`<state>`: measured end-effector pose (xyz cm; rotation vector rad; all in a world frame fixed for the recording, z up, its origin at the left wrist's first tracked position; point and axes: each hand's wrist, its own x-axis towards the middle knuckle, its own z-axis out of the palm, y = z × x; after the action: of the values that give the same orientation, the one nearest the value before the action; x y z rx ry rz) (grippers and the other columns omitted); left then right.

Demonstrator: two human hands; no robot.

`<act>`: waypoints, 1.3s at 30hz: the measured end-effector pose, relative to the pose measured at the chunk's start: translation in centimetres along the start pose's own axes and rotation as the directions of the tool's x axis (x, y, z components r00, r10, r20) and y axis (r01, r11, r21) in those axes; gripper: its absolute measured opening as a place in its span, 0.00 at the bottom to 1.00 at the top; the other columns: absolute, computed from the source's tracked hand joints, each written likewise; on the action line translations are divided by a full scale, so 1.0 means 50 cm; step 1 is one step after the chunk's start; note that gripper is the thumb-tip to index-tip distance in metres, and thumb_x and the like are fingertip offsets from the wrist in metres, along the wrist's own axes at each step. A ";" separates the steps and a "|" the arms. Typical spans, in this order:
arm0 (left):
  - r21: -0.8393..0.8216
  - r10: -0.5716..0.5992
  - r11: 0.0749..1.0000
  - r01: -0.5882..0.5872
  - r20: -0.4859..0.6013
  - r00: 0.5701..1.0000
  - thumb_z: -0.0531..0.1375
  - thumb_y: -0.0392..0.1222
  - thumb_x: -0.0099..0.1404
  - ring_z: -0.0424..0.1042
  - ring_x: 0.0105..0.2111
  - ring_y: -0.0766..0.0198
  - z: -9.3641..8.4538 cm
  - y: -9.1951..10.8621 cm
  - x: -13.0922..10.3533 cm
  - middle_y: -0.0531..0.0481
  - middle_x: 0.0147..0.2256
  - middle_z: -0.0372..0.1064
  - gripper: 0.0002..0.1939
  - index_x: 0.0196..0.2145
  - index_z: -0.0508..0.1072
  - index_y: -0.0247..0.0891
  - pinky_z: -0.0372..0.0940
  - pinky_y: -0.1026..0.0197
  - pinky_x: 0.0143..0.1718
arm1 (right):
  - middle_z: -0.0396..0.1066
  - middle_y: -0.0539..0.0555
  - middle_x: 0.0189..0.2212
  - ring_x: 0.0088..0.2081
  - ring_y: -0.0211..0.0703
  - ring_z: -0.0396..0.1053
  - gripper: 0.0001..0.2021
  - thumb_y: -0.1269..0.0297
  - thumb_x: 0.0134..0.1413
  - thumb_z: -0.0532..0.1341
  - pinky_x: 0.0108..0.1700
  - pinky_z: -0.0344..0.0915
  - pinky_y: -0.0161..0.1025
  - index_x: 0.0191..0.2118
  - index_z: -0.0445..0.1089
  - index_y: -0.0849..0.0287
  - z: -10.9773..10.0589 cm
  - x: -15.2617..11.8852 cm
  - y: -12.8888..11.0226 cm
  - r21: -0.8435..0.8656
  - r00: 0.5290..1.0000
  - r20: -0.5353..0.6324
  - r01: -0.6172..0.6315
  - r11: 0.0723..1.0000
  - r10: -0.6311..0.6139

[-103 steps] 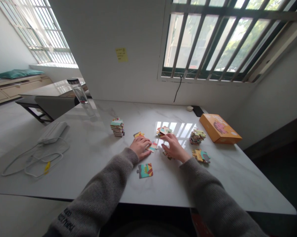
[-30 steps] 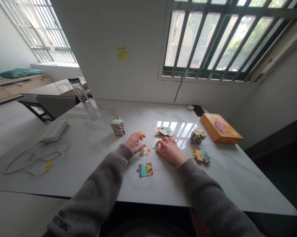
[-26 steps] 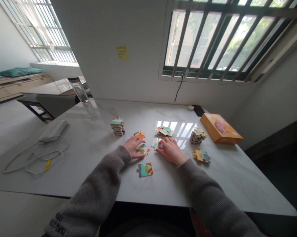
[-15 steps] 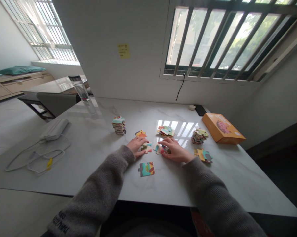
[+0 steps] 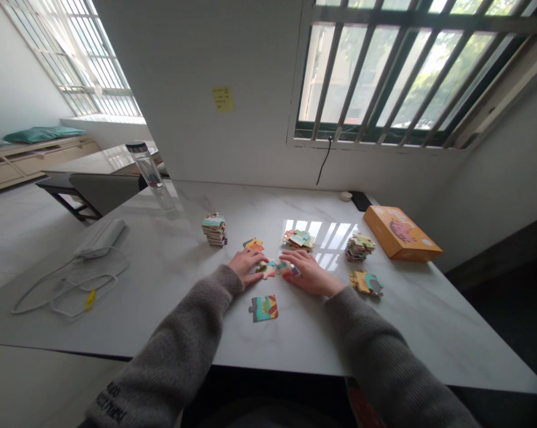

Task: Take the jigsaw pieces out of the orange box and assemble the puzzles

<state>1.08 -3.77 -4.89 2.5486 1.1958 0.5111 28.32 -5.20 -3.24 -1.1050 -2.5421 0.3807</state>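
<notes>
My left hand (image 5: 247,265) lies on the table with thumb and fingers closed on the edges of a puzzle piece (image 5: 267,270). Opposite it, my right hand (image 5: 311,274) grips another puzzle piece (image 5: 286,269), partly hidden under the fingers. The two pieces nearly meet edge to edge; I cannot tell whether they interlock. Nearer me lies a teal, grey and striped piece (image 5: 264,308). Just beyond my left fingers is an orange and yellow piece (image 5: 253,244). A loose pile of pieces (image 5: 298,238) lies behind my right hand.
Stacked pieces (image 5: 214,230) stand at the left, and another stack (image 5: 360,247) at the right. Yellow and teal pieces (image 5: 366,283) lie by my right sleeve. Farther right is an orange box (image 5: 402,233). A bottle (image 5: 145,166) and a white device with cable (image 5: 101,236) occupy the left side.
My right hand has slid left with its puzzle piece, narrowing the gap to the piece in my left hand. My left hand has stayed nearly still. The camera view has shifted slightly.
</notes>
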 end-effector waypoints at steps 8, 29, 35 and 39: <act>0.009 -0.021 1.000 0.021 0.006 1.000 0.64 0.45 0.61 0.65 0.52 0.48 0.001 0.012 0.002 0.47 0.52 0.71 0.16 0.48 0.75 0.45 0.58 0.46 0.54 | 0.66 0.59 0.51 0.54 0.54 0.59 0.28 0.67 0.56 0.64 0.58 0.61 0.53 0.62 0.62 0.53 0.001 0.012 0.003 0.062 0.998 0.033 0.055 0.997 -0.057; 0.017 0.040 0.999 -0.039 -0.076 0.996 0.65 0.45 0.61 0.66 0.49 0.51 0.034 0.004 0.012 0.47 0.48 0.71 0.11 0.43 0.79 0.46 0.61 0.48 0.52 | 0.69 0.56 0.44 0.48 0.49 0.62 0.07 0.61 0.64 0.60 0.51 0.60 0.46 0.44 0.74 0.52 0.013 0.013 -0.040 -0.077 0.998 -0.059 0.012 0.997 -0.017; 0.060 0.040 0.998 -0.035 -0.081 0.996 0.63 0.45 0.62 0.67 0.47 0.51 0.028 0.017 0.011 0.46 0.47 0.70 0.11 0.43 0.78 0.44 0.62 0.49 0.50 | 0.69 0.56 0.47 0.49 0.50 0.61 0.07 0.65 0.64 0.59 0.52 0.60 0.46 0.45 0.73 0.53 0.017 0.010 -0.043 -0.099 0.998 -0.063 0.006 0.995 -0.012; 0.009 0.026 1.000 -0.025 -0.105 0.994 0.62 0.44 0.63 0.68 0.45 0.53 0.002 0.042 0.000 0.44 0.42 0.70 0.10 0.41 0.77 0.40 0.63 0.51 0.48 | 0.69 0.57 0.48 0.50 0.51 0.61 0.07 0.65 0.62 0.60 0.54 0.60 0.49 0.45 0.72 0.53 0.015 0.003 -0.043 -0.078 0.998 -0.060 0.022 0.997 -0.026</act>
<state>2.55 -5.07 -4.15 2.5748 1.2029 0.6555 26.54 -6.58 -3.07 -1.0954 -2.5334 0.2404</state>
